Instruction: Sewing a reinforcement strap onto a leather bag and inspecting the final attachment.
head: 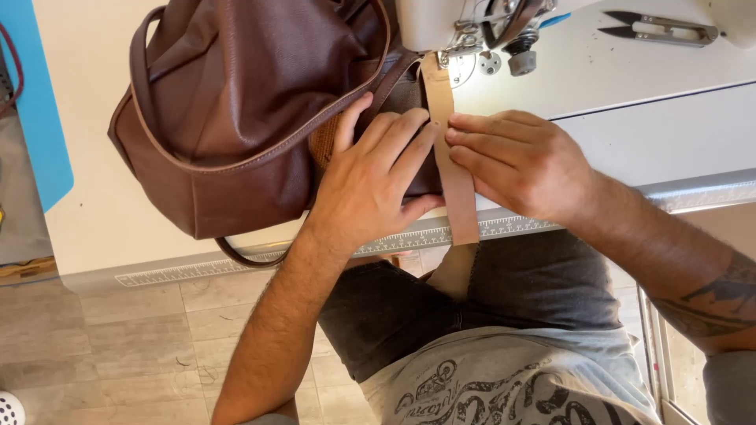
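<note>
A brown leather bag (pixel 236 110) lies on the white sewing table (pixel 630 134), bunched up to the left of the sewing machine head (pixel 472 27). A tan leather strap (pixel 453 169) runs from under the machine's presser foot down over the table's front edge. My left hand (pixel 374 185) lies flat on the bag, its fingertips touching the strap's left side. My right hand (pixel 516 161) presses flat on the table, fingertips against the strap's right edge. Neither hand grips anything.
Thread snips (pixel 657 30) lie at the table's far right. A ruler strip (pixel 236 266) runs along the table's front edge. A blue panel (pixel 35 102) stands at the left. Tiled floor (pixel 118 346) shows below, beside my lap in dark shorts (pixel 472 299).
</note>
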